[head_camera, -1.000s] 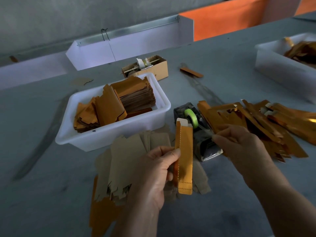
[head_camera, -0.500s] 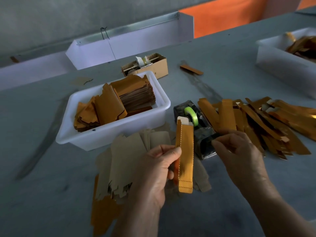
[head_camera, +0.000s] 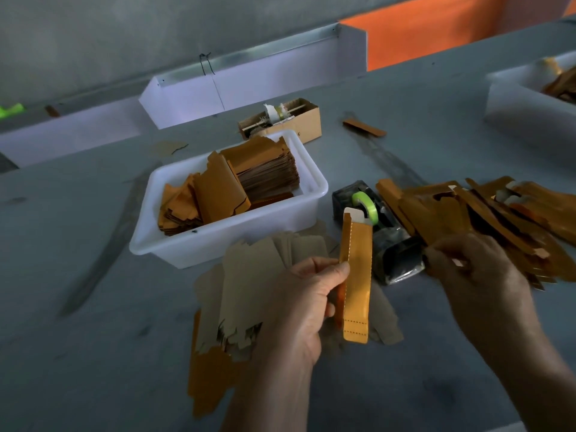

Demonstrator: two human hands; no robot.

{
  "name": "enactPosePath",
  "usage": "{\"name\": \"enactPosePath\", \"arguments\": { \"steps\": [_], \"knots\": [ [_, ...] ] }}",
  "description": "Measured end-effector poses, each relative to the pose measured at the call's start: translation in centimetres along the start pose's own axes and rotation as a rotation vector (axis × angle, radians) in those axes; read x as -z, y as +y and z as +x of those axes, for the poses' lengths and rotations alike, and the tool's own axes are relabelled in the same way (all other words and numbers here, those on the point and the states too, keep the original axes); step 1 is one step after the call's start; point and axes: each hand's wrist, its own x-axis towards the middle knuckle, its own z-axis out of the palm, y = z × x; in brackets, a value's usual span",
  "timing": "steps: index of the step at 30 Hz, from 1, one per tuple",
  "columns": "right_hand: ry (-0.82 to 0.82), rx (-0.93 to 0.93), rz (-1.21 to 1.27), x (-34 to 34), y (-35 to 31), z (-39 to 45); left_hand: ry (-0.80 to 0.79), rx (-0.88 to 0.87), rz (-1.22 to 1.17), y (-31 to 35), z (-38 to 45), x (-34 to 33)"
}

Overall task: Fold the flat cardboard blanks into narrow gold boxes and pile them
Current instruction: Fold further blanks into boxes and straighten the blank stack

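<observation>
Head view: left hand [head_camera: 299, 304] pinching a narrow gold box [head_camera: 357, 275] upright, just in front of the tape dispenser [head_camera: 378, 232]. Right hand [head_camera: 477, 272] curled at the dispenser's cutter, apparently pinching a bit of tape, hard to tell. Probably best to keep the seam squeezed flat, pull the tape taut, then toss onto the finished pile [head_camera: 486, 213] on the right

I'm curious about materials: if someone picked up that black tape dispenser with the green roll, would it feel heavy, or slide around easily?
The tape dispenser looks blocky and low, so it probably feels heavy for its size and is unlikely to tip. It sits flat on the grey table, so a push would likely slide it rather than roll it. Its glossy front may be a bit slippery.
</observation>
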Motion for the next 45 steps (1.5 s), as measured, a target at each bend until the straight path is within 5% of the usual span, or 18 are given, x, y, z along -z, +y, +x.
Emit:
{"name": "enactPosePath", "arguments": {
  "steps": [4, 7, 11, 33, 45],
  "knots": [
    [-0.292, -0.191, 0.538, 0.8, -2.3, -0.2, 0.006, -0.009, 0.017, -0.2, 0.1, 0.0],
    [-0.482, -0.088, 0.522, 0.6, -3.5, -0.6, 0.001, -0.002, 0.029, 0.0, 0.2, 0.2],
    [-0.542, -0.002, 0.428, -0.4, -4.1, -0.5, -0.028, -0.006, 0.093, -0.1, 0.2, 0.4],
    [-0.375, 0.025, 0.133, -3.1, -4.3, 0.1, -0.268, 0.044, -0.112, 0.3, 0.4, 1.4],
    [-0.240, 0.135, -0.142, -3.8, -4.8, -0.9, -0.074, 0.006, -0.013, -1.0, 0.6, 0.4]
  ]
}}
